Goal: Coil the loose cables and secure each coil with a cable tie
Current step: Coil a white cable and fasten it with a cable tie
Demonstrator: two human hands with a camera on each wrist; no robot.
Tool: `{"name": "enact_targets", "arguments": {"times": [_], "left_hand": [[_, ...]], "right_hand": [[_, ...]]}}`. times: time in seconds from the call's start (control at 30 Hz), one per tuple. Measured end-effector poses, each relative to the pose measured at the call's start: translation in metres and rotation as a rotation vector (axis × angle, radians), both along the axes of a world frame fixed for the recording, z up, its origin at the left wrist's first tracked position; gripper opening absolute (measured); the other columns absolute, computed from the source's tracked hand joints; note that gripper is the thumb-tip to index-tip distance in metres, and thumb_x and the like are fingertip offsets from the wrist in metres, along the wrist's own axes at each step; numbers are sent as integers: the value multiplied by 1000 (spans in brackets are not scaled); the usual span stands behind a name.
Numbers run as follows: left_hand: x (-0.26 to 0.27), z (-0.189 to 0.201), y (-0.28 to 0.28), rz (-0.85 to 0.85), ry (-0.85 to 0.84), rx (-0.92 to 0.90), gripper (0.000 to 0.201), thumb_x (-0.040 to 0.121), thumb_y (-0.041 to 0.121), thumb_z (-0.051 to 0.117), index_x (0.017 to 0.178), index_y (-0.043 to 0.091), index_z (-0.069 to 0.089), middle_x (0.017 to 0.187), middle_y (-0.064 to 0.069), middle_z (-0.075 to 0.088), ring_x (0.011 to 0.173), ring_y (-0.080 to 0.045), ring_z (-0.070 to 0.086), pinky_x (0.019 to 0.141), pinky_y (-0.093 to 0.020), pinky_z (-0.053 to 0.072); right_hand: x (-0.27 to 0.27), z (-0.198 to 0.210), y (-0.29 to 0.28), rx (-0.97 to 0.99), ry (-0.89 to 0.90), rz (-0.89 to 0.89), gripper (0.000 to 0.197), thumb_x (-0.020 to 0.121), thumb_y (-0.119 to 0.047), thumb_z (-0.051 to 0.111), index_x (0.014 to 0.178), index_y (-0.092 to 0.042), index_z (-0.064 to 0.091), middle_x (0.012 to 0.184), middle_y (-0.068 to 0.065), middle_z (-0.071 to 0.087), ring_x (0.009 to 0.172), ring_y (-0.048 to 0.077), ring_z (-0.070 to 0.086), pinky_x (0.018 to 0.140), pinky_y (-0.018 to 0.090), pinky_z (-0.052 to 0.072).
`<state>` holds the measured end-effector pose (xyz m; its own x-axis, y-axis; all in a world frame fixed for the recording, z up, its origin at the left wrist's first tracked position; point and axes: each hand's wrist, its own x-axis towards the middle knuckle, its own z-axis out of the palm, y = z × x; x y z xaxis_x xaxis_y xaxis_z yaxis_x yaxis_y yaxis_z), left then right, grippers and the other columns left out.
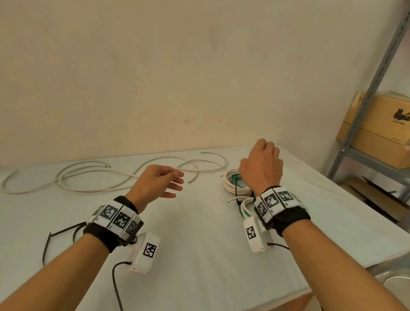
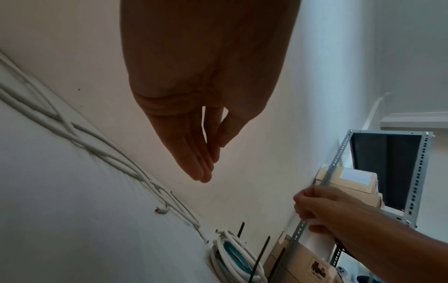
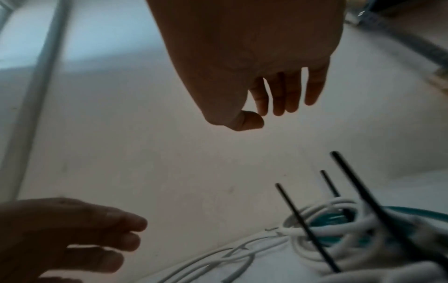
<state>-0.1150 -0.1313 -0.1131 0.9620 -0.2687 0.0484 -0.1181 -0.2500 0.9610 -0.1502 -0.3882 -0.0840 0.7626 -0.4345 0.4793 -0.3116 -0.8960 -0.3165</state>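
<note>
Coils (image 1: 233, 184) under my right hand (image 1: 261, 166) look tied w/ black ties (image 3: 306, 226); loose cables (image 1: 84, 176) beyond my left hand (image 1: 158, 182) remain. Both hands relaxed, holding nothing.

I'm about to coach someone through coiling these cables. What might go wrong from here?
The loose white cables cross each other, so pulling one may drag or knot the rest. The tied coils lie right under the right hand and could get knocked. Both hands are empty; the left hand hovers.
</note>
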Motion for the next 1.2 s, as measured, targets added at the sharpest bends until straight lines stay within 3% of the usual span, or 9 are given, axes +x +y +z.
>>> {"name": "enact_targets", "arguments": {"times": [0.1, 0.27, 0.47, 0.63, 0.77, 0.87, 1.03, 1.13, 1.2], "left_hand": [[6, 1, 11, 76, 27, -19, 22, 106, 14, 54, 107, 6, 75, 101, -13, 78, 88, -22, 78, 73, -35, 64], [20, 0, 29, 138, 54, -10, 23, 106, 12, 53, 107, 4, 74, 101, -13, 77, 87, -21, 78, 69, -32, 64], [44, -4, 47, 181, 65, 7, 24, 106, 12, 52, 106, 4, 74, 101, -14, 77, 87, -22, 78, 71, -33, 65], [63, -3, 61, 181, 82, 23, 23, 106, 14, 53, 105, 4, 74, 101, -14, 77, 84, -20, 77, 72, -34, 65], [79, -2, 76, 189, 95, 66, 21, 105, 12, 54, 106, 3, 73, 104, -17, 76, 84, -21, 76, 68, -31, 64], [89, 0, 87, 211, 69, 130, 14, 101, 10, 59, 109, 10, 71, 106, -19, 75, 84, -23, 76, 72, -37, 65], [92, 7, 87, 135, -45, 353, 36, 94, 26, 75, 125, 31, 57, 99, -10, 71, 89, -24, 74, 71, -38, 65], [88, 19, 80, 180, -139, 333, 16, 98, 33, 69, 105, 20, 72, 92, -8, 72, 81, -22, 71, 69, -34, 64], [86, 27, 78, 193, -188, 267, 22, 99, 34, 67, 92, 16, 77, 87, -8, 72, 78, -21, 67, 68, -31, 63]], "right_hand": [[21, 1, 29, -12, -54, 198, 22, 92, -13, 56, 112, -6, 56, 117, 14, 57, 109, 34, 52, 86, 46, 48], [83, -17, 69, 211, 329, 423, 22, 96, -11, 51, 110, -2, 66, 119, 18, 66, 107, 35, 63, 79, 36, 50], [146, -64, 101, 140, 601, 481, 45, 104, -17, 49, 149, -14, 46, 146, 19, 46, 124, 35, 58, 94, 35, 48], [183, -88, 113, -8, 611, 519, 43, 106, -25, 48, 147, -14, 50, 150, 13, 43, 134, 33, 50, 103, 37, 44], [192, -94, 117, -53, 535, 517, 22, 97, -12, 53, 114, -12, 66, 121, 12, 65, 112, 31, 63, 83, 33, 51], [188, -82, 119, 19, 445, 565, 8, 98, -14, 55, 97, -18, 62, 111, 8, 66, 103, 30, 64, 83, 39, 55], [156, -34, 126, 121, 1, 700, 10, 105, -34, 52, 108, -27, 58, 95, 3, 67, 88, 26, 61, 75, 40, 53], [131, -3, 131, 55, -84, 732, 10, 106, -39, 49, 109, -31, 55, 88, -3, 71, 82, 27, 63, 73, 39, 52], [120, 12, 132, 157, -120, 740, 9, 104, -34, 52, 107, -29, 58, 90, -5, 71, 83, 23, 65, 76, 37, 51]]}}
